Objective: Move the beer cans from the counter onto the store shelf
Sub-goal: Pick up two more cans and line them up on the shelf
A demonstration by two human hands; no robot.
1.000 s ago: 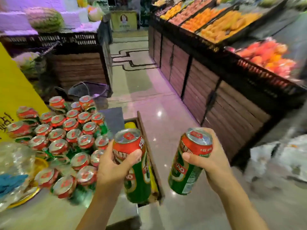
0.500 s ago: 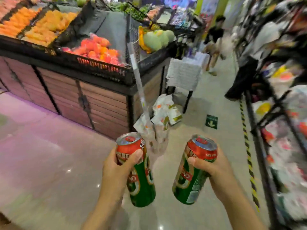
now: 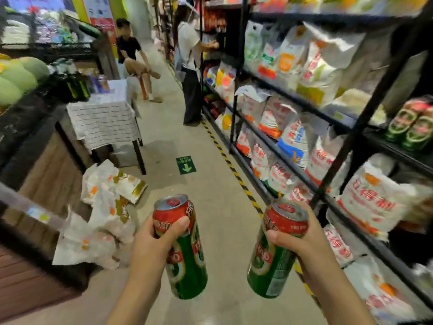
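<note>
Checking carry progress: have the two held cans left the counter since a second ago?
Yes. Both cans, left and right, now sit beside the store shelf; no counter in view.

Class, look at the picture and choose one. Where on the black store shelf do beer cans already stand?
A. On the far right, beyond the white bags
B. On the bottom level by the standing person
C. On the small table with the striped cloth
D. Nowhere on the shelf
A: green and red cans on the shelf stand at the far right of the black store shelf, past the white bags.
</note>
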